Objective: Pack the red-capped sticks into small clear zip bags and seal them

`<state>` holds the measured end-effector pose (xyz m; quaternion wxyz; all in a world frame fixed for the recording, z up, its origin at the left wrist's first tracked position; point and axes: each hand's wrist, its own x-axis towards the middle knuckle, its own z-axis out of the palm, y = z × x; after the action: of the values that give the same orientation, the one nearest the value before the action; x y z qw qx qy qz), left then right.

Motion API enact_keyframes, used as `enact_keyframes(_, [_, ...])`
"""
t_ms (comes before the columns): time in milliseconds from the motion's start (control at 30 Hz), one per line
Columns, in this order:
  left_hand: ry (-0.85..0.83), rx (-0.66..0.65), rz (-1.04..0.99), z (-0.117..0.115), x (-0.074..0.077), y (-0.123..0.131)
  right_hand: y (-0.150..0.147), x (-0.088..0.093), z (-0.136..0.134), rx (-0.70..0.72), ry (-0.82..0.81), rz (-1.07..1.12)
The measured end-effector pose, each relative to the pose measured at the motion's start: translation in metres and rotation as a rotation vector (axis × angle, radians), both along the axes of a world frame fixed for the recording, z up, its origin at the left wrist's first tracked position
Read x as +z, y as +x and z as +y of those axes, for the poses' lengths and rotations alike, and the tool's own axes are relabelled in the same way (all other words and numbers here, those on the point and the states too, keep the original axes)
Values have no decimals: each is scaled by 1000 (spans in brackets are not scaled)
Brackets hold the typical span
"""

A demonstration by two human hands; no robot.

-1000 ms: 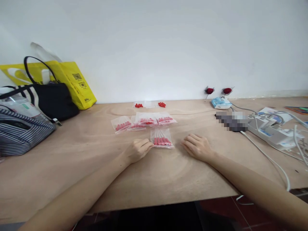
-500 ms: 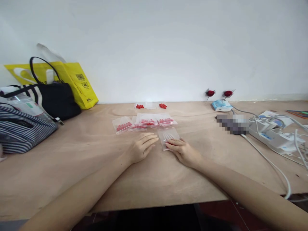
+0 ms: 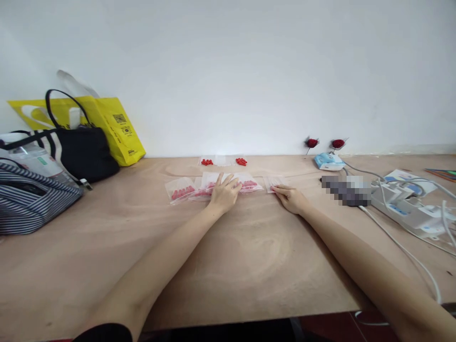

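Observation:
My left hand [image 3: 225, 194] rests with spread fingers on the middle of a row of clear plastic bags [image 3: 183, 184] that hold small red pieces [image 3: 182, 192]. Its palm covers part of the bags there. To the right, my right hand [image 3: 291, 198] has its fingers closed together at the near edge of a separate clear plastic bag [image 3: 274, 181]. That bag lies on the table, and its contents are mostly hidden by the fingers. Behind the row, two more little groups of red pieces [image 3: 207, 162] lie on clear bags near the wall.
A yellow shopping bag [image 3: 123, 135], a black handbag [image 3: 90, 154] and a striped bag [image 3: 39, 204] stand at the left. At the right are a blue tissue pack [image 3: 329, 161], two red roses [image 3: 337, 143], a white power strip [image 3: 409, 213] and loose cables.
My right hand has slid the single bag away and to the right, apart from the row. My left hand has reached forward onto the row of bags and spread its fingers.

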<state>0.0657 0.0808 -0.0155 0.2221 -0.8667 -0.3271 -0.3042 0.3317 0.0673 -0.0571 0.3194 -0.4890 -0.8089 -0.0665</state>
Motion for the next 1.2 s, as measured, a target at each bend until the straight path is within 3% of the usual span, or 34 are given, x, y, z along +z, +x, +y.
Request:
enact_keyframes(200, [57,-38,-87,10,-9,-3,-3,1,-7,-22,113,1])
enact_keyframes(333, [79,-79,-130,5,-8,-5,-29,5,-24,0,215,-1])
enact_keyframes(500, [93,-178,-139,-21,-7,-19,-62,12,-35,49,385,-122])
enact_keyframes(700, [-17,-381,-112,-68,-6,-48,-65,19,-57,277,586,-375])
enact_keyframes(867, [-127,-436,-63,-90,-9,-60,-66,21,-81,413,549,-437])
enact_keyframes(1000, [-201,-445,-65,-93,-11,-60,-66,22,-87,429,456,-428])
enact_keyframes(1200, [-117,-427,-13,-92,-8,-57,-67,23,-89,397,373,-355])
